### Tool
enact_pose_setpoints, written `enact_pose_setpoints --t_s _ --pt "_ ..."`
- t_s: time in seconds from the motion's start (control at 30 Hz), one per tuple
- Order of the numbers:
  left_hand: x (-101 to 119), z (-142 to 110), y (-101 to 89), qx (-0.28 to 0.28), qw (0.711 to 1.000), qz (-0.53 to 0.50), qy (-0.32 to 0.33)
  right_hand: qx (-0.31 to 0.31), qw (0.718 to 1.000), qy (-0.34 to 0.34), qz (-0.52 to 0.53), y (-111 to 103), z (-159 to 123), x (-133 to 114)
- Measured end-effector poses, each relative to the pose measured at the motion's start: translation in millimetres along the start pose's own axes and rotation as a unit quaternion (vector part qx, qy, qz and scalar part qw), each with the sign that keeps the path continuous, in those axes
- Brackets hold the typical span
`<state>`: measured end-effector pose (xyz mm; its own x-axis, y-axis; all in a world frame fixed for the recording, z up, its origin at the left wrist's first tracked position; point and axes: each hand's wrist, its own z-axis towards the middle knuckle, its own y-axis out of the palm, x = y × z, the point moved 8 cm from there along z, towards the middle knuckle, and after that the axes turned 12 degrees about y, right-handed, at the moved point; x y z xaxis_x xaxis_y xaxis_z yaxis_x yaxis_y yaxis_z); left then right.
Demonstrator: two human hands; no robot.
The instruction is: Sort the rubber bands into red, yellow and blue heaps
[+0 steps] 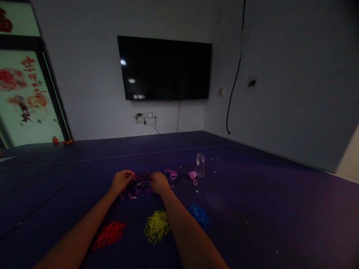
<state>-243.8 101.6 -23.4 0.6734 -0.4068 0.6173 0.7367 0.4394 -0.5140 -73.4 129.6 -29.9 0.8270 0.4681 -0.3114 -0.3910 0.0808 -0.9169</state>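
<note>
A loose spread of mixed rubber bands (143,184), mostly pink, purple and dark, lies on the dark mat between my two hands. At its left edge, my left hand (121,182) is closed in a pinch, with a small reddish band at the fingertips. My right hand (159,182) reaches down onto the right side of the spread, fingers curled together; what they grip is hidden. Closer to me are sorted heaps: red bands (110,234) under the left forearm's side, yellow bands (157,226) in the middle, and blue bands (199,215) beyond the right forearm. Pink bands (173,174) lie past my right hand.
A clear bottle (200,166) without a cap stands on the purple mat (252,209), beside a pink piece with a loop (192,175). White scraps lie nearby. Behind are a wall-mounted television (165,69), hanging cables and a decorated glass door (25,97).
</note>
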Motion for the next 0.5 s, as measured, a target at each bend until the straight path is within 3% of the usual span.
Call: enact_pose_setpoints --t_s 0.13,0.23,0.4,0.5 --pt "13 3 4.3 0.002 0.995 0.057 0.085 0.005 1.000 0.001 0.002 0 0 0" --pt "23 4 13.1 -0.027 0.985 0.087 0.143 0.009 1.000 -0.025 0.012 -1 -1 -4" --pt "24 2 32.5 -0.113 0.974 0.087 0.177 0.005 0.995 -0.092 0.024 2 -3 -13" --pt "20 1 38.1 -0.134 0.969 0.097 0.183 -0.005 0.993 -0.121 0.005 9 -4 -17"
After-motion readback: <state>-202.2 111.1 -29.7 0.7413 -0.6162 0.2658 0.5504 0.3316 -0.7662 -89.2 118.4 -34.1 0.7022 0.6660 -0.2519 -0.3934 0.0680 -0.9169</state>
